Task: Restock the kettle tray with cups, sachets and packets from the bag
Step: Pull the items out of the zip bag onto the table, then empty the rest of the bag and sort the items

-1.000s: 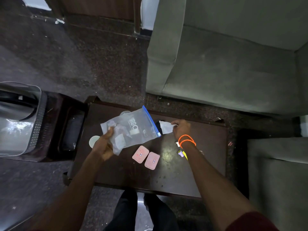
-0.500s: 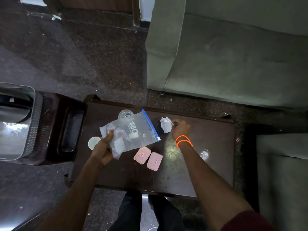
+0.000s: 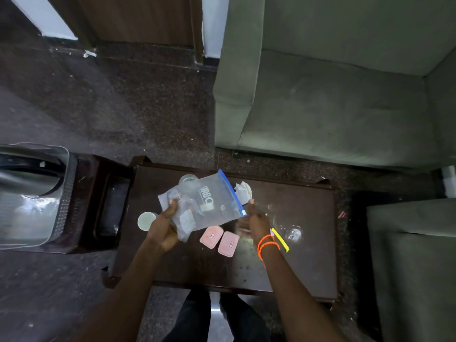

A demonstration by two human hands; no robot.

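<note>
Right hand (image 3: 256,219) withdrawn from crumpled sachet (image 3: 243,191)

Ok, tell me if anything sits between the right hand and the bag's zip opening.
Nothing visible does. The right hand is right at the blue zip edge of the clear bag, held up by the left hand.

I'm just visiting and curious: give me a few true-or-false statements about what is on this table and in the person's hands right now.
1. The left hand holds the clear zip bag with a blue seal. True.
2. Two pink rectangular packets lie on the dark wooden table. True.
3. The right hand holds a cup. False: it holds no cup; it is at the bag's mouth.
4. The packets are stacked. False: they lie side by side.
</note>
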